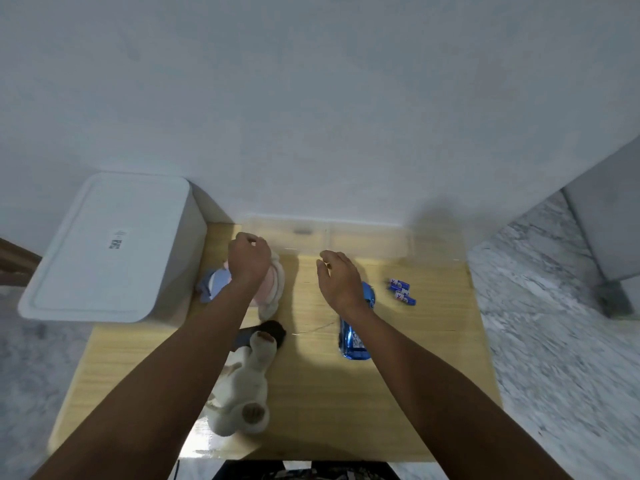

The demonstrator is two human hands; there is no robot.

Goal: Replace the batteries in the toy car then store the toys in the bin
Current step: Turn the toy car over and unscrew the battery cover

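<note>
Left hand [249,256] curled above pink plush [273,289], grip unclear, right hand [337,277] relaxed open over toy car [355,336]

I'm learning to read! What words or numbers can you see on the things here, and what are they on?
No text here can be read clearly.
White bin lid: a small sticker with dark print, too small to read.
Blue batteries: red and white label marks, too blurred to read.
Blue toy car: pale markings on it, too blurred to read.
Plush toys and wooden table: no writing visible.
</note>
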